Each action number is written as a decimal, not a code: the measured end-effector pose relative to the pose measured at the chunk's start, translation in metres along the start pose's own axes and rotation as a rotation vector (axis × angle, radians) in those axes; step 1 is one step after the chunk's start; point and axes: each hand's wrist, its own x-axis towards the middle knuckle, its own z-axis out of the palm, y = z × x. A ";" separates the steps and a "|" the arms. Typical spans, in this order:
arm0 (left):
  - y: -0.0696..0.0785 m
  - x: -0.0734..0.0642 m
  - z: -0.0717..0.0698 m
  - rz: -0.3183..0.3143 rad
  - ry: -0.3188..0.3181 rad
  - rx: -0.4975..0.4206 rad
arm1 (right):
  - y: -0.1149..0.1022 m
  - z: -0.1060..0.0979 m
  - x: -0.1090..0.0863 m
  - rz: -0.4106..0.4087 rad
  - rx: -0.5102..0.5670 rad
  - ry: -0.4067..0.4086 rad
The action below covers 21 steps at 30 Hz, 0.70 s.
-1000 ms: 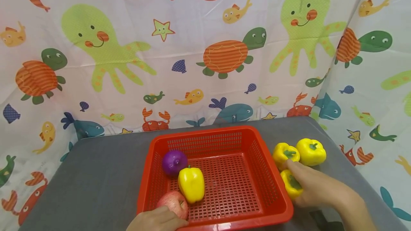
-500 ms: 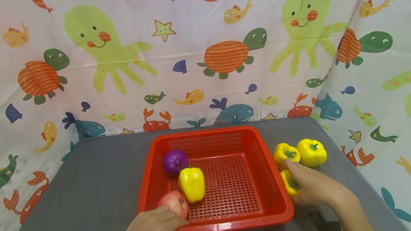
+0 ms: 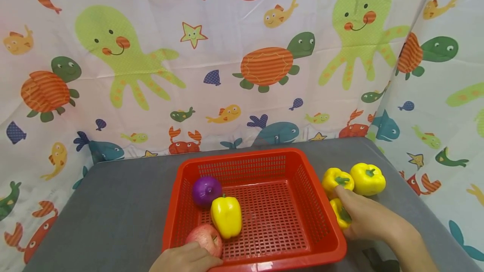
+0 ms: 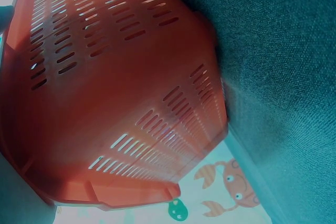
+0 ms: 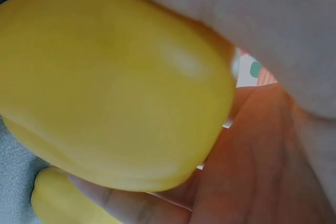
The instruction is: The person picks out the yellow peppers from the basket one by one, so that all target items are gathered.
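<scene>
My right hand (image 3: 368, 217) grips a yellow bell pepper (image 3: 339, 212) just outside the right wall of a red plastic basket (image 3: 296, 256). Close up in the right wrist view, thumb and fingers curl round that bell pepper (image 5: 121, 87). Just beyond the hand, two more yellow bell peppers, a nearer one (image 3: 335, 181) and a farther one (image 3: 367, 179), lie side by side. My left hand (image 3: 185, 258) holds the basket's front rim near its left corner. Inside the basket, a purple onion-like ball (image 3: 207, 191), a yellow bell pepper (image 3: 226, 218) and a red apple (image 3: 206, 238) lie on the left side.
The basket stands on a grey cloth-covered table (image 3: 113, 213). Behind and at both sides hangs a white curtain (image 3: 211, 7) printed with sea animals. A dark object (image 3: 380, 261) shows under the right forearm.
My right hand has shifted slightly, and a little less of the bell pepper in it shows. The left hand keeps its hold on the rim, and the basket stays put.
</scene>
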 end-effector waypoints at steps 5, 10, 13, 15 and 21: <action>-0.004 -0.001 0.002 0.030 -0.015 0.046 | 0.000 0.000 -0.001 0.013 -0.001 0.007; -0.004 -0.002 0.002 0.039 -0.019 0.054 | 0.000 0.000 -0.003 0.056 0.000 0.017; -0.002 -0.002 0.001 0.024 -0.015 0.047 | -0.001 -0.002 -0.004 0.074 0.013 0.014; -0.001 -0.001 0.001 0.024 -0.004 0.042 | -0.001 -0.003 -0.004 0.081 0.018 0.012; -0.006 -0.001 0.002 0.069 -0.006 0.065 | -0.002 -0.008 -0.007 0.108 0.034 0.000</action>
